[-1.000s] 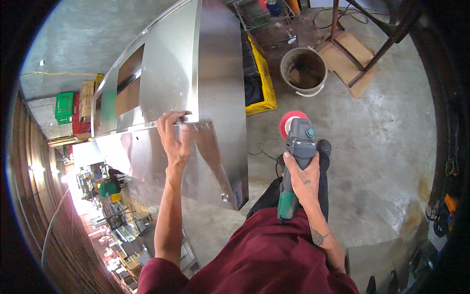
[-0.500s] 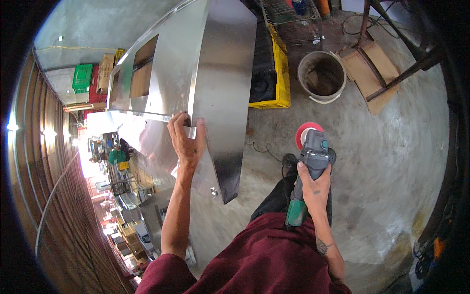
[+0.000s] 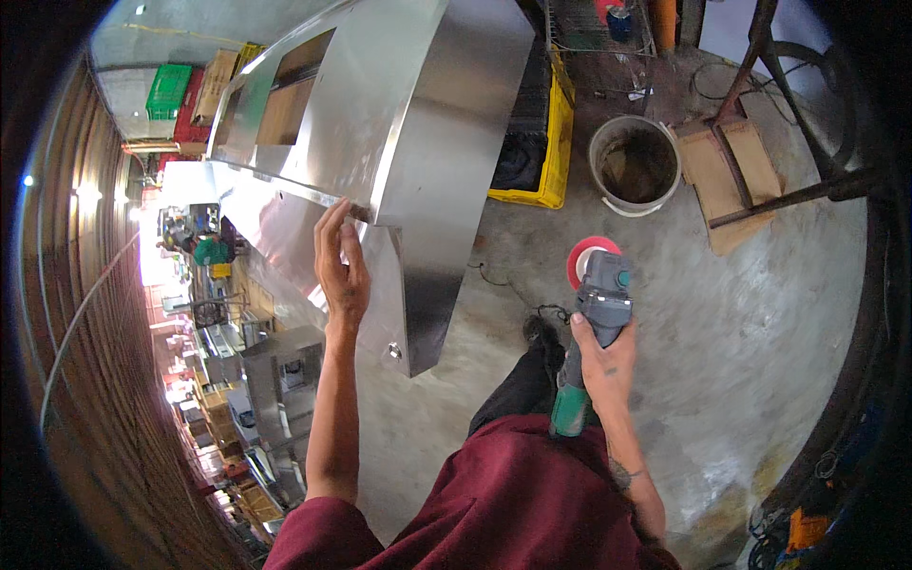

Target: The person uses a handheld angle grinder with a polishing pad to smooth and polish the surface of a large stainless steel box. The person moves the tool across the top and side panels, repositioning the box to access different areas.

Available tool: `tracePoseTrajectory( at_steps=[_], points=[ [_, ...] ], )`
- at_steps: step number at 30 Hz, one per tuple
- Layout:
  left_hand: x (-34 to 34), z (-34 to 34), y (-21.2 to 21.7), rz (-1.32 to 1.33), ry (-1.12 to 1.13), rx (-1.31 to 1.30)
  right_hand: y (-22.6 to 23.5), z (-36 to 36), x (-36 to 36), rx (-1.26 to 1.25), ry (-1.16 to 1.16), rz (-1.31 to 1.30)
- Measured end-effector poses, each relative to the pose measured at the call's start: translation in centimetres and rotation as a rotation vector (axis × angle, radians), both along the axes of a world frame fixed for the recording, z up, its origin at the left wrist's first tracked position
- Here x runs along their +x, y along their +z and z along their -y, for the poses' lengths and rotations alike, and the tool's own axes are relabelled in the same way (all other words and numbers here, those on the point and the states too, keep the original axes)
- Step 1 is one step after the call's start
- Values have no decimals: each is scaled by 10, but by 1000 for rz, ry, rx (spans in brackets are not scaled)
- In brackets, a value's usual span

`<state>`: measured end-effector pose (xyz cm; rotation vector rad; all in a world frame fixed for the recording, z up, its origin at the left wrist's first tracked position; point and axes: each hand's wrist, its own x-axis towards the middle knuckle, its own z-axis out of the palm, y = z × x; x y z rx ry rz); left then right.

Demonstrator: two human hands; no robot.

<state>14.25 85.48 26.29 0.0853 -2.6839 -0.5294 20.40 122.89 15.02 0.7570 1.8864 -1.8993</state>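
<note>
My right hand (image 3: 606,366) is wrapped round an angle grinder (image 3: 605,296) with a grey head and a green rear end. A red-rimmed disc (image 3: 591,258) sits at its far end, off to the right of the metal. With fingers stretched out, my left hand (image 3: 342,271) lies at the edge of a large shiny sheet-metal housing (image 3: 432,142). Its fingertips are at a corner seam beside the bent flange; whether they press on it I cannot tell. Rectangular openings are cut in the housing's upper left panel.
Beyond the housing stands a yellow crate (image 3: 559,142) with dark contents. A dirty white bucket (image 3: 635,163) is right of it, near flattened cardboard (image 3: 731,176) under a metal frame (image 3: 831,185). A cable (image 3: 508,283) trails on the floor near my foot. A green crate (image 3: 169,91) is at far left.
My left hand has loosened from its bent grip on the flange; its fingers are now straighter and closer together. The view has shifted slightly. The grinder stays in my right hand.
</note>
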Motion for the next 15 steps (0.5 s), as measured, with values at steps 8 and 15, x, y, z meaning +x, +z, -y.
tracePoseTrajectory(
  at_steps=[8, 15],
  points=[
    [93, -47, -56, 220, 143, -18, 6, 27, 16, -105, 140, 20],
    [168, -15, -87, 294, 147, -62, 26, 55, 46, -233, 247, 45]
  ],
)
